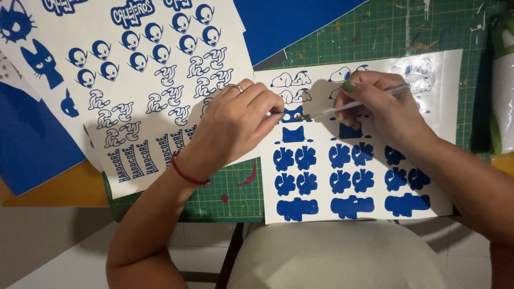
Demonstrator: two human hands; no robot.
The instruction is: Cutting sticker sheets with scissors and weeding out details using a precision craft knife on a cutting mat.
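Note:
My right hand point(383, 104) grips a thin silver weeding tool point(353, 105) like a pen, its tip touching a blue cat-shaped decal point(293, 114) on a white sticker sheet point(321, 144). That sheet carries several blue cut shapes and some pale dog outlines near its top. My left hand point(235, 126), with a ring and a red string bracelet, rests fingers-down on the sheet's left edge beside the cat decal, pinning it flat.
A larger white sheet point(144, 85) of blue decals lies to the left, partly under my left hand. Blue vinyl sheets point(32, 144) lie at far left and top centre. All rest on a green cutting mat point(235, 198). A roll point(500, 91) sits at the right edge.

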